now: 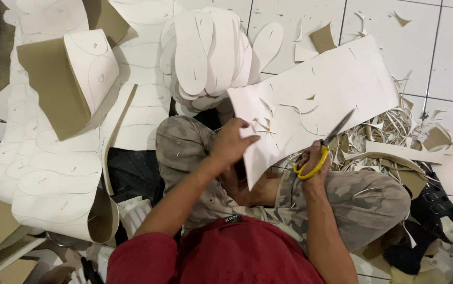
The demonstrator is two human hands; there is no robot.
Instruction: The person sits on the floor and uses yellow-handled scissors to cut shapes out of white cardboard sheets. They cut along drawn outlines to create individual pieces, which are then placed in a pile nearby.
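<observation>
Two hands at work over one white sheet (310, 89), which the seated person holds up above the lap. The sheet runs long from lower left to upper right, away from the body, its near edge ragged with small cut notches.

Left hand (230, 143) pinches the near-left corner of the sheet: thumb on the top face, fingers curled beneath, grip firm. It is the hand closer to the sheet's short edge and steadies it.

Right hand (313, 163) is closed through the yellow loops of the scissors (325, 144). Blades point up and to the right, roughly along the sheet's long axis, lying across its lower edge; they look nearly shut, though whether they bite the material just here I cannot tell.

Beyond the sheet, a stack of cut sole shapes (208, 52) sits on the tiled floor (447, 63). To the person's left lie larger sheets with traced outlines (52, 173), one curling up to show a brown backing. A heap of thin offcuts (395, 137) lies just past the right knee.
</observation>
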